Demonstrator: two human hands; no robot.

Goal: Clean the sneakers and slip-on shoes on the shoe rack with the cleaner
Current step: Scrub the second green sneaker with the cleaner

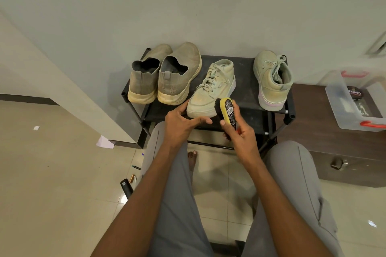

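Two hands: right hand (240, 133) grips brush (224, 108) against sneaker (211, 87).

Grey trousers (179, 204) cover both legs — plain cloth, one long seam each. Forearms bare; a bare foot (192, 159) below the shoe rack (246, 69).

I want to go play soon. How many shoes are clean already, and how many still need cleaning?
None looks finished yet. The right hand grips the brush against the toe of the near sneaker, while the left hand touches that toe. Left to do: the other sneaker and both slip-on shoes, whose soles look yellowed and dirty.
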